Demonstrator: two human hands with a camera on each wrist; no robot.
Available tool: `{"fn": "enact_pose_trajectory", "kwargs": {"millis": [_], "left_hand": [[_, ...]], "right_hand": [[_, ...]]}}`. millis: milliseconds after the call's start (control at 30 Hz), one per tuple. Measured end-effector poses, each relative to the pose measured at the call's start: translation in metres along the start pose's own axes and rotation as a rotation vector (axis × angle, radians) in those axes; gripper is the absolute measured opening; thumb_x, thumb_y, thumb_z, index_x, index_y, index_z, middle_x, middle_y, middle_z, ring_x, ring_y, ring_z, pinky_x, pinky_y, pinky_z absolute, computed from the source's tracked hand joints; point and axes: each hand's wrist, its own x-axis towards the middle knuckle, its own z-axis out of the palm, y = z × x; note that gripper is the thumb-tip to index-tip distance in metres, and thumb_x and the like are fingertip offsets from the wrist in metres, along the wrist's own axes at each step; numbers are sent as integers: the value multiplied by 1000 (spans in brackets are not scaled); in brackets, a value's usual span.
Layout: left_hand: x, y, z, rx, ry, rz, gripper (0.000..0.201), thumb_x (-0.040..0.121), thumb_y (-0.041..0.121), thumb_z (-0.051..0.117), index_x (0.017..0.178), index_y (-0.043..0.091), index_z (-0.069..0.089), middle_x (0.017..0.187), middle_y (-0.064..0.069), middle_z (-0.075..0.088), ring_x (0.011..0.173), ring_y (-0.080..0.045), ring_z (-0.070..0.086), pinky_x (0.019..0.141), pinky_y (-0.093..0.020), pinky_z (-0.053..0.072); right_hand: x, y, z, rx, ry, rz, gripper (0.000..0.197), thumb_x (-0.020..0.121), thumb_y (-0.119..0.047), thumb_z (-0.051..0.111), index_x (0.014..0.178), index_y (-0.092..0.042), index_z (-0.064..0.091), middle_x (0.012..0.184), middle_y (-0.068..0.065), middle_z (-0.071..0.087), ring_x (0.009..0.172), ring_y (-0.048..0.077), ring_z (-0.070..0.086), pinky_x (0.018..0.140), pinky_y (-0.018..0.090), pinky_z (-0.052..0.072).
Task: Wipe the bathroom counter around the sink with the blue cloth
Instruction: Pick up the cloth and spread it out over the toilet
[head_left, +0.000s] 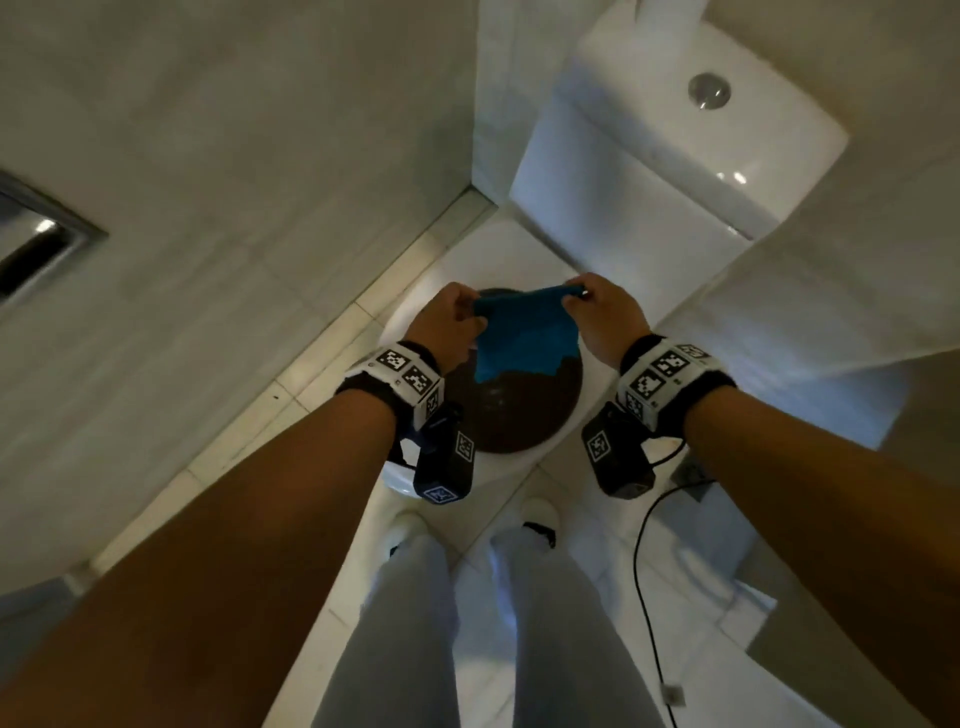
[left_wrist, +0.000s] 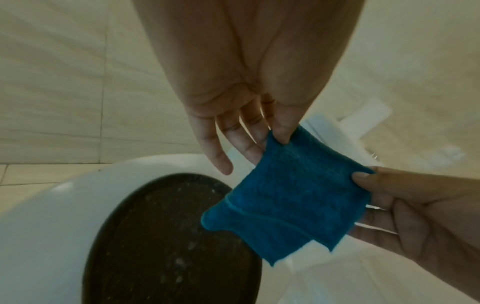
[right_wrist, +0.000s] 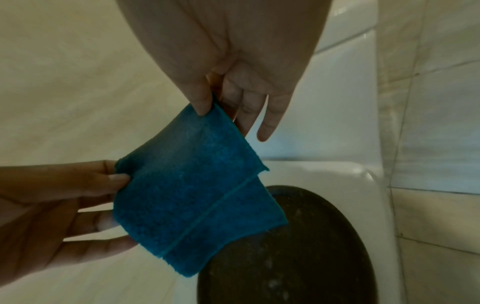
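The blue cloth (head_left: 524, 338) hangs folded double, stretched between both hands above a dark round toilet lid (head_left: 514, 415). My left hand (head_left: 474, 313) pinches its top left corner between thumb and fingers. My right hand (head_left: 577, 294) pinches the top right corner the same way. In the left wrist view the cloth (left_wrist: 285, 201) is held by the left thumb and forefinger (left_wrist: 281, 133), with the right hand (left_wrist: 363, 179) on its far edge. The right wrist view shows the cloth (right_wrist: 192, 195) from the other side. No sink shows in any view.
A white toilet cistern (head_left: 675, 156) with a chrome flush button (head_left: 709, 91) stands behind the lid. Tiled walls close in on the left and right. A pale ledge (head_left: 831, 301) juts in from the right. A black cable (head_left: 641, 561) trails over the white floor beside my feet.
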Motion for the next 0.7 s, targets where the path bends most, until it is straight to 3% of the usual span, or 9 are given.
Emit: {"fn": "enact_pose_trajectory", "kwargs": {"millis": [167, 267, 400, 567, 700], "left_hand": [[50, -62, 29, 78, 24, 22, 15, 96, 14, 46, 105, 25, 42, 104, -12, 60, 94, -30, 61, 86, -45, 53], [68, -86, 39, 99, 12, 43, 13, 97, 13, 42, 104, 24, 40, 94, -8, 56, 84, -24, 57, 74, -40, 51], [84, -109, 45, 119, 4, 56, 13, 98, 13, 43, 106, 22, 40, 85, -2, 55, 75, -19, 53, 63, -28, 43], [96, -120, 47, 113, 103, 45, 22, 96, 16, 47, 118, 14, 45, 97, -3, 55, 86, -20, 55, 74, -29, 44], [101, -139, 58, 181, 106, -19, 23, 95, 16, 47, 117, 16, 44, 93, -4, 54, 82, -20, 54, 71, -28, 41]], "right_hand": [[35, 54, 49, 26, -3, 78, 23, 97, -22, 39, 116, -16, 52, 99, 4, 54, 88, 19, 52, 71, 25, 38], [47, 78, 71, 7, -63, 74, 23, 98, -24, 36, 118, -18, 47, 100, 5, 54, 86, 21, 53, 64, 23, 41], [55, 99, 88, 9, -80, 79, 23, 98, -24, 38, 118, -19, 47, 100, 3, 54, 91, 22, 54, 78, 31, 44], [64, 108, 101, 43, -39, 95, 24, 96, -25, 43, 117, -18, 50, 104, 6, 58, 92, 20, 55, 75, 27, 40], [68, 122, 115, 32, -69, 149, 27, 94, -23, 47, 120, -19, 48, 107, 4, 57, 93, 15, 52, 76, 23, 40]]}}
